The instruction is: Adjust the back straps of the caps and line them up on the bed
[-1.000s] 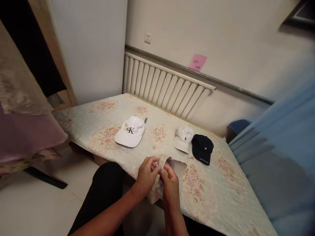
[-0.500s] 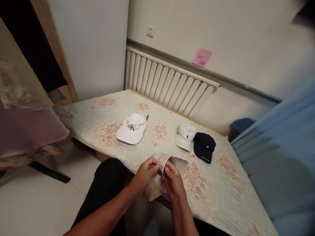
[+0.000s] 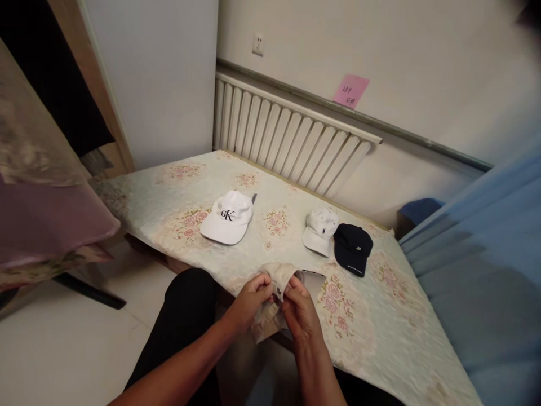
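Note:
My left hand (image 3: 249, 301) and my right hand (image 3: 301, 312) both pinch a beige cap (image 3: 276, 282) at the near edge of the table, fingers closed on its back strap. The cap's crown hangs partly over the edge, hidden in part by my fingers. Farther back on the flowered tablecloth (image 3: 372, 327) lie a white cap with black letters (image 3: 227, 216), a small white cap (image 3: 320, 230) and a dark navy cap (image 3: 352, 248) touching it on the right.
A white radiator (image 3: 291, 141) runs along the wall behind the table, with a pink note (image 3: 350, 91) and a socket (image 3: 257, 44) above. Blue fabric (image 3: 486, 265) fills the right side. Pink and patterned bedding (image 3: 46, 225) lies at left. My dark-trousered knee (image 3: 186, 304) is under the table edge.
My hands have shifted slightly on the beige cap's strap, still pinching it. The view has tilted a little, so the table and caps sit higher and to the right.

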{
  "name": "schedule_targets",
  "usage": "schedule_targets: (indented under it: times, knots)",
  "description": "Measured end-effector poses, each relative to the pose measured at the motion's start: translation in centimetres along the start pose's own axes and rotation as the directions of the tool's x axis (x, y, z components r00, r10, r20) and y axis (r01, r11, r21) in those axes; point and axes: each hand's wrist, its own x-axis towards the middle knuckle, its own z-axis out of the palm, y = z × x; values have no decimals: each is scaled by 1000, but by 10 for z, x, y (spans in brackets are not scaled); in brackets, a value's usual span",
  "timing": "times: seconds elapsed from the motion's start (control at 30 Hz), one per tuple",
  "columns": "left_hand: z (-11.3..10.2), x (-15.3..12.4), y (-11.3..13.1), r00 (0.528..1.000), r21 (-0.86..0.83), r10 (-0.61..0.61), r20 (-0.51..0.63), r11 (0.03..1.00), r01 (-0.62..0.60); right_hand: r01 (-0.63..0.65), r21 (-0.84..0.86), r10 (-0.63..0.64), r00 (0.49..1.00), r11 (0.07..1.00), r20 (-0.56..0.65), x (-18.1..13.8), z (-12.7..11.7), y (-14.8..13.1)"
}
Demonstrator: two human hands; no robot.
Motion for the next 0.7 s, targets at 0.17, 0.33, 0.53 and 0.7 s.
schedule_targets:
  times: [0.17, 0.33, 0.53, 0.7]
  knots:
    - [0, 0, -1, 1000, -15, -13, -1, 1000, 13, -10, 3, 10, 999, 1000, 35, 0, -3, 1]
    - [0, -1, -2, 1000, -5, -15, -3, 1000, 15, -25, -13, 26, 993, 1000, 116, -2, -4, 0]
    - [-3, -1, -7, 1000, 6, -22, 16, 1000, 22, -63, -68, 69, 992, 996, 104, -3, -3, -1]
    - [-5, 0, -7, 1000, -71, -13, 19, 997, 15, -77, -80, 87, 989, 994, 121, -2, -4, -2]
